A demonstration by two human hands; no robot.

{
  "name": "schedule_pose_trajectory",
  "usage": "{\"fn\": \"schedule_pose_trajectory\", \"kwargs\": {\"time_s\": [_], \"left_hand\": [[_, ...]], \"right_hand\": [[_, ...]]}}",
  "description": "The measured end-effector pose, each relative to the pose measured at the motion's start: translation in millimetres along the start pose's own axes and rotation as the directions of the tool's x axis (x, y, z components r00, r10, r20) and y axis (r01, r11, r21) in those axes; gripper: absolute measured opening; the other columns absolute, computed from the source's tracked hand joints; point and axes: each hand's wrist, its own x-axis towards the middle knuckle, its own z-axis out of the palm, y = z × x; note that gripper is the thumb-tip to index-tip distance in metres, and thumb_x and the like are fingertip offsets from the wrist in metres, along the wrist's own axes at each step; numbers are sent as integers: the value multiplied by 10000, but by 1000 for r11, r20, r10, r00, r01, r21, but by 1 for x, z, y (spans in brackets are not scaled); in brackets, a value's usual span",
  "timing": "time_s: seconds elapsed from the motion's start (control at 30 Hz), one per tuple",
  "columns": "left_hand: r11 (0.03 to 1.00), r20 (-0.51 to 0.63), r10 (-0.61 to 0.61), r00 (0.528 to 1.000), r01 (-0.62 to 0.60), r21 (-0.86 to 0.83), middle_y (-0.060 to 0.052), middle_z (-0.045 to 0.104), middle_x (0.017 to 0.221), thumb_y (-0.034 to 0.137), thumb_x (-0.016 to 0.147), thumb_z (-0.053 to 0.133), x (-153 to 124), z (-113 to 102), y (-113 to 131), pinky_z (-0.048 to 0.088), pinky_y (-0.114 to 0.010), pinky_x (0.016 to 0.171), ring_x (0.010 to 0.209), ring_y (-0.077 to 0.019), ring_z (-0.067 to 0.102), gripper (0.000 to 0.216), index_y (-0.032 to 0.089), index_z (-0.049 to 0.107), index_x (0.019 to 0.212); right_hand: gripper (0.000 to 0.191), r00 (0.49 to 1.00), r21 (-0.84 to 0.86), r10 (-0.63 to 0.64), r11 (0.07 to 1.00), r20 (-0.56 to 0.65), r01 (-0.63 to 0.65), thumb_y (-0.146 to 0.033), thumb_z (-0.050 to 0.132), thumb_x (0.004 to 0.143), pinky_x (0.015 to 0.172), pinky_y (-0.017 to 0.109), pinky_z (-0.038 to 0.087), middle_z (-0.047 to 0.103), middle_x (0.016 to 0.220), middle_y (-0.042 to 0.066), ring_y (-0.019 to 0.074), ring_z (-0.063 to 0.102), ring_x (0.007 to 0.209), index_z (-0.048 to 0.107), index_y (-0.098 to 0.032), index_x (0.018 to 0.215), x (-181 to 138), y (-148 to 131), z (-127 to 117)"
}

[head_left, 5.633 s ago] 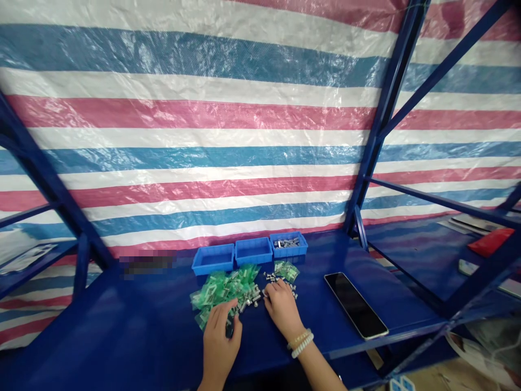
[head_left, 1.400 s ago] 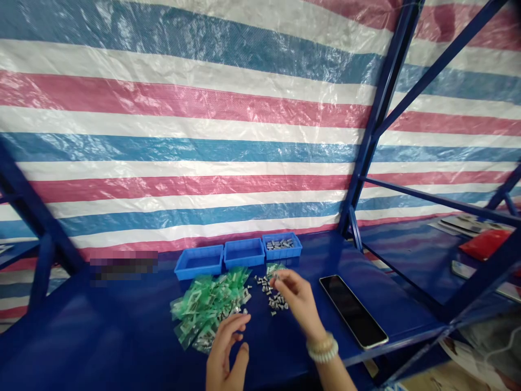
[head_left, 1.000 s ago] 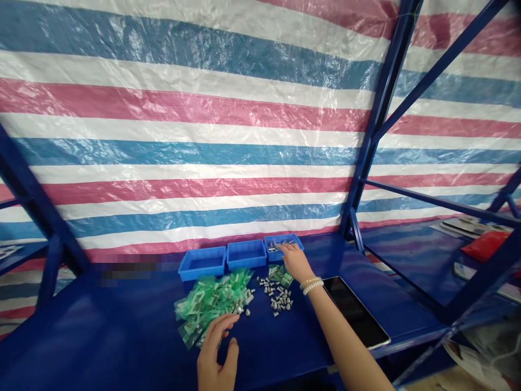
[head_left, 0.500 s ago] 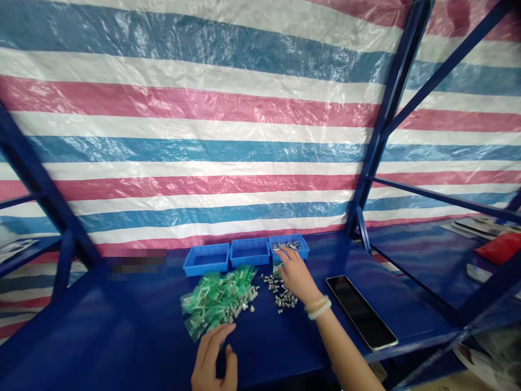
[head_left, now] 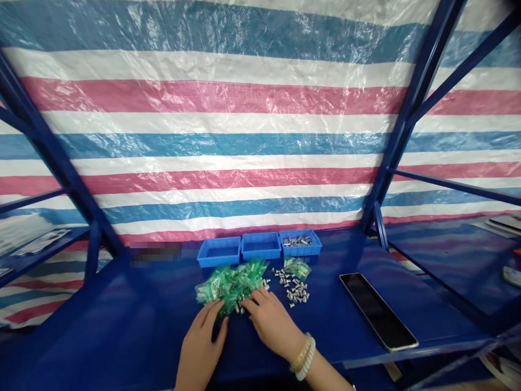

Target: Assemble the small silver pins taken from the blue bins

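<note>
A heap of small green plastic bags (head_left: 232,285) holding metal parts lies in the middle of the blue bench (head_left: 122,331). My left hand (head_left: 201,342) is at its near edge, with the fingertips at the bags. My right hand (head_left: 271,320) rests its fingers on the heap's right side, and I cannot tell if they hold a bag. To the right are loose metal fasteners (head_left: 291,285) and a few green bags (head_left: 297,267). Three blue plastic bins stand behind, and the rightmost bin (head_left: 300,244) holds metal parts.
The two other blue bins (head_left: 218,252) (head_left: 261,246) stand left of it. A black smartphone (head_left: 376,310) lies on the bench to the right. Blue steel shelf posts (head_left: 407,119) rise on both sides, with a striped tarp (head_left: 228,146) behind them.
My right hand has come back from the rightmost bin to the green heap. My left hand has moved up to the heap. The view has shifted slightly.
</note>
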Motion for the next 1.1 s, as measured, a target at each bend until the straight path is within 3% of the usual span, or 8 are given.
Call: {"fn": "schedule_pose_trajectory", "kwargs": {"time_s": [0.17,0.37,0.6,0.73,0.87,1.1], "left_hand": [[999,-77,-24,997,22,-24,-68,788,1033,414,952,438,5,-5,-2,621,-310,716,899,-255,764,341,247,706,1080],[997,-141,-74,987,72,-19,-78,801,987,413,961,412,5,-2,-6,614,-293,694,845,-247,776,364,209,703,1040],[996,-124,-84,989,80,-38,-71,807,949,409,951,439,5,-3,-8,603,-264,627,765,-237,781,341,205,700,1031],[999,-131,-50,990,49,-15,-67,802,980,410,946,439,6,-4,-3,603,-273,610,807,-249,779,341,219,705,1042],[999,-65,-21,998,19,-26,-53,787,1050,383,927,461,6,-4,1,617,-284,678,879,-247,770,310,253,706,1065],[997,-35,-46,998,43,-70,-43,778,1084,336,903,482,5,-3,0,625,-307,730,935,-247,758,295,260,702,1085]], "right_hand": [[284,994,17,-110,994,-9,110,-98,519,930,919,418,506,641,1159,86,279,557,1112,608,-186,1185,-6,-8,-3],[336,944,-94,-330,939,11,330,-193,461,1006,1137,456,352,562,1387,126,289,417,1342,534,-101,1321,10,-13,13],[485,954,-171,-296,938,48,300,-444,583,945,1088,510,374,612,1276,161,346,468,1266,549,-110,1296,33,1,19],[329,953,-138,-299,943,43,302,-351,594,950,1063,470,388,648,1163,133,298,514,1170,583,-139,1202,30,9,13],[171,963,-132,-266,954,47,270,-256,547,978,1024,411,413,656,1068,95,256,546,1088,602,-171,1116,20,19,6],[230,976,-127,-214,968,48,218,-221,496,995,1070,433,369,625,1186,108,263,492,1221,585,-186,1204,-1,39,-7]]}}
